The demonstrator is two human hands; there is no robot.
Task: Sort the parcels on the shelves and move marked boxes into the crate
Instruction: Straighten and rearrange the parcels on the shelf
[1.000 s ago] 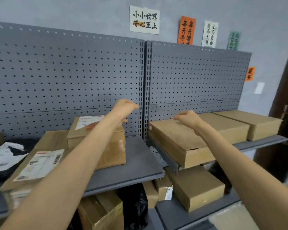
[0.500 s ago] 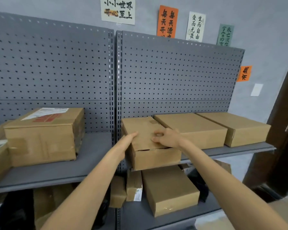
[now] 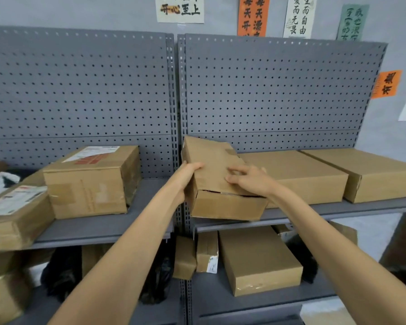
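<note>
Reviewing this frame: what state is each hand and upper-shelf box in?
tilted box, held askew, top flap gaping at front
left hand, grips its left edge
right hand, fingers lie flat on its top
labelled box, closed, flat on the left shelf
middle flat box, closed, on the right shelf
right flat box, closed, on the right shelf

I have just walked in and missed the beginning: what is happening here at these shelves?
A person is handling one plain brown cardboard box at the left end of the grey metal upper shelf. The left hand grips the box's left side, and the right hand rests on its top. The box is tilted, out of line with the two flat brown cardboard boxes lying beside it on the same shelf.
</note>
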